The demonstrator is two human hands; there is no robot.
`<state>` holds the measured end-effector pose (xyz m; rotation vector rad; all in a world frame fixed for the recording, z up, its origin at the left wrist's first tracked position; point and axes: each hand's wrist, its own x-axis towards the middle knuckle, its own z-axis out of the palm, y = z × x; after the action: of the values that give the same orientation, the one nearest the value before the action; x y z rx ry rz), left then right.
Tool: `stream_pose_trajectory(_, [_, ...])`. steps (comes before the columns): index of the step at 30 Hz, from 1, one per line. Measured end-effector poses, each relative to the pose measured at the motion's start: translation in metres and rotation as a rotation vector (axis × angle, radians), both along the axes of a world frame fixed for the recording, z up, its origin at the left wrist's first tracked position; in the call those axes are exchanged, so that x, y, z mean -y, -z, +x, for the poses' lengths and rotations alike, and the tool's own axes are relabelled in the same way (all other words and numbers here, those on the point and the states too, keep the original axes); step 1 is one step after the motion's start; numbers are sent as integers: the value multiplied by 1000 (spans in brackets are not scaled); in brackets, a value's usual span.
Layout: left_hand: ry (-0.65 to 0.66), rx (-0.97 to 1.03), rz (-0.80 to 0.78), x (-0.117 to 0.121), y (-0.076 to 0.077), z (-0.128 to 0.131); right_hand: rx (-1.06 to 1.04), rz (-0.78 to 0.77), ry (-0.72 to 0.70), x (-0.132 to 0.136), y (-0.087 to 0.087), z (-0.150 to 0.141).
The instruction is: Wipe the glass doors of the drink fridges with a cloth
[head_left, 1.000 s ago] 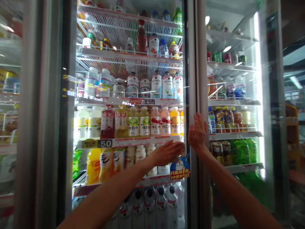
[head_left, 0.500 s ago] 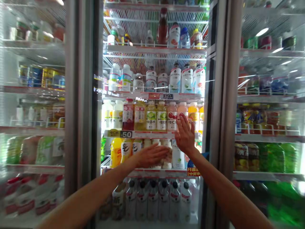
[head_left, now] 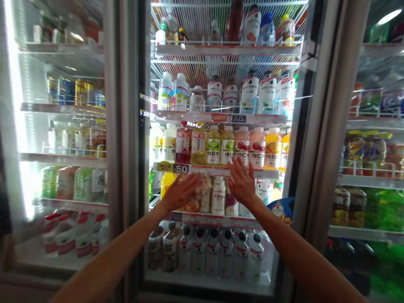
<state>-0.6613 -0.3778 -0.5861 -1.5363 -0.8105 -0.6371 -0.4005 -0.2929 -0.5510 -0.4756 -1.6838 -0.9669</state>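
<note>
My left hand [head_left: 183,192] is stretched out flat before the lower middle shelf, its fingertips smeared by motion and nothing held. Behind it stand an orange drink bottle [head_left: 167,183] and white bottles [head_left: 218,198], partly covered. My right hand [head_left: 242,182] is raised with its fingers extended and holds nothing. Its fingertips overlap the lower part of pink drink bottles [head_left: 242,148] on the shelf above. Next to those are green-labelled bottles [head_left: 213,147] and a dark red bottle [head_left: 183,145]. Whether either hand touches glass or a bottle, I cannot tell.
Metal door frames [head_left: 121,126] run up both sides of the lit drinks cooler. A 5.0 price tag [head_left: 181,168] sits on the shelf edge. Clear bottles with dark caps [head_left: 213,252] fill the bottom. More stocked coolers flank this one, including green bottles [head_left: 389,206] at right.
The view has shifted, so the shelves sit further right and slightly higher. My left hand has moved left against the bottles, and my right hand slightly left and lower. The gap between them has widened.
</note>
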Motion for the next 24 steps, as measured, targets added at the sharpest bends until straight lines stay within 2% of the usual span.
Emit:
stream_pose_trajectory(3, [-6,449,285,4,-34,-38,-92,-17,28,-4,-6,11])
stream_pose_trajectory(4, [-4,521,334,4,-38,-42,-104,-25,34,-5,-6,14])
stream_pose_trajectory(5, [1,540,344,2,-36,-41,-104,-30,37,-6,-5,16])
stream_pose_trajectory(6, [1,528,324,1,-27,-35,-96,-31,36,-6,-3,16])
stream_pose_trajectory(8, [0,399,212,-1,4,-14,-67,-27,26,-5,5,14])
stream_pose_trajectory(10, [5,111,20,-1,36,6,-27,-23,17,-1,13,12])
stream_pose_trajectory(11, [11,-55,-80,1,46,11,-12,-22,15,1,15,13])
stream_pose_trajectory(12, [20,-199,-162,3,49,12,-4,-22,17,2,16,14])
stream_pose_trajectory(13, [26,-286,-212,4,46,11,-7,-20,20,3,16,18])
stream_pose_trajectory(14, [28,-278,-209,4,37,8,-19,-17,26,4,14,23])
stream_pose_trajectory(15, [26,-163,-146,4,24,5,-37,-14,34,4,13,29])
stream_pose_trajectory(17, [20,224,77,-3,-4,5,-64,-17,59,3,12,42])
stream_pose_trajectory(18, [14,381,166,-7,-12,11,-71,-27,74,2,13,48])
stream_pose_trajectory(19, [13,449,205,-12,-15,20,-74,-39,88,2,16,53])
stream_pose_trajectory(20, [20,418,191,-17,-11,33,-74,-55,101,1,20,57])
stream_pose_trajectory(21, [32,302,130,-20,-1,47,-73,-70,111,1,26,61])
stream_pose_trajectory(24, [75,-178,-106,-23,44,88,-58,-102,125,2,44,70])
